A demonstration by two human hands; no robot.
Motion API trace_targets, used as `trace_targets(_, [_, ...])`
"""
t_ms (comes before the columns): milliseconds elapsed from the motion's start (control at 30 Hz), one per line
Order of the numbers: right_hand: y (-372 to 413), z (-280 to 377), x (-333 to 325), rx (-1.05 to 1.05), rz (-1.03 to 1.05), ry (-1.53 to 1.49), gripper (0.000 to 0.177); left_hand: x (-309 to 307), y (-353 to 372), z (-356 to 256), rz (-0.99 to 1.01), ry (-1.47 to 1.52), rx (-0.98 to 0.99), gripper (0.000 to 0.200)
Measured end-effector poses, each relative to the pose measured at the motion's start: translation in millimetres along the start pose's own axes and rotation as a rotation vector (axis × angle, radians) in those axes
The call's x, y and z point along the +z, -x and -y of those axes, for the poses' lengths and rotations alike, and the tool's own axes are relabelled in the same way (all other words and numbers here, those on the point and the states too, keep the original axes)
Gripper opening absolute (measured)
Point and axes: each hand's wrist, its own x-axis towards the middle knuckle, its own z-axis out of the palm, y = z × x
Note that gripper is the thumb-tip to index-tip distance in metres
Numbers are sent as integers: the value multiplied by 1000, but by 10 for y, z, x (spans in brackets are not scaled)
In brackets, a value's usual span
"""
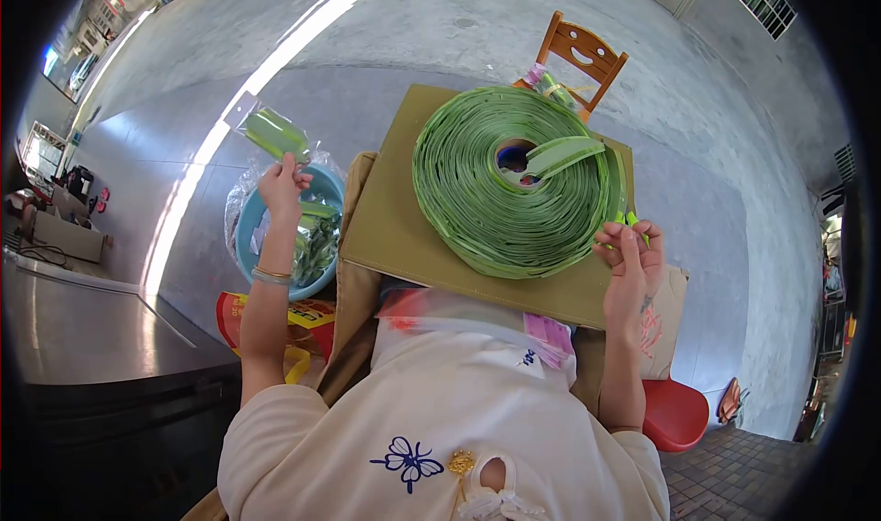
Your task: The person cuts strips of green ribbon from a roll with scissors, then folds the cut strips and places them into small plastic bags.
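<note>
My left hand (284, 189) is raised over a blue basin, its fingers pinched on the lower end of a clear plastic packet (275, 134) with a folded green strip inside. Before me lies a large coil of green ribbon-like strip (486, 218), wound round a core, with one loose piece (564, 154) lying across its top. At the coil's right edge, my right hand (631, 250) is closed with the palm turned up. A small bright-green object (630, 218) shows at its fingertips; what kind it is I cannot make out.
The coil rests on an olive-brown board (390, 204). The blue basin (246, 236) holds several similar packets. A red and yellow bag (312, 324) stands below it. Beyond the board is a wooden chair (587, 53); a red stool (677, 417) is at right, a dark-fronted counter (101, 337) at left.
</note>
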Motion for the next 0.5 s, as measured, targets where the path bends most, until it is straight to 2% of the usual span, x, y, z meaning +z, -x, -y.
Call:
trace_targets(67, [-36,-1,-151,-16,-38,22,10,-436,-263,571,-72,66,-204,25])
trace_targets(133, [-53,25,-209,-17,-70,39,10,-648,-316,921,-161,-58,-281,24])
trace_targets(167, [-62,41,-227,-18,-83,48,10,-770,-428,1163,-119,-11,-342,25])
trace_targets(233, [-74,60,-245,-28,-86,46,11,-798,-440,1188,-37,83,-457,30])
trace_targets(267, [-75,66,-247,-34,-88,44,11,-782,-450,1209,-96,140,-611,41])
trace_targets(367, [-71,90,-249,-43,-97,41,10,-659,-281,940,-111,8,-775,50])
trace_targets(400, [-76,95,-257,-50,-103,38,10,-840,-502,1220,-72,-25,-767,51])
trace_targets(500, [-127,88,-300,-78,-128,51,11,-946,-566,1236,-78,-227,-615,50])
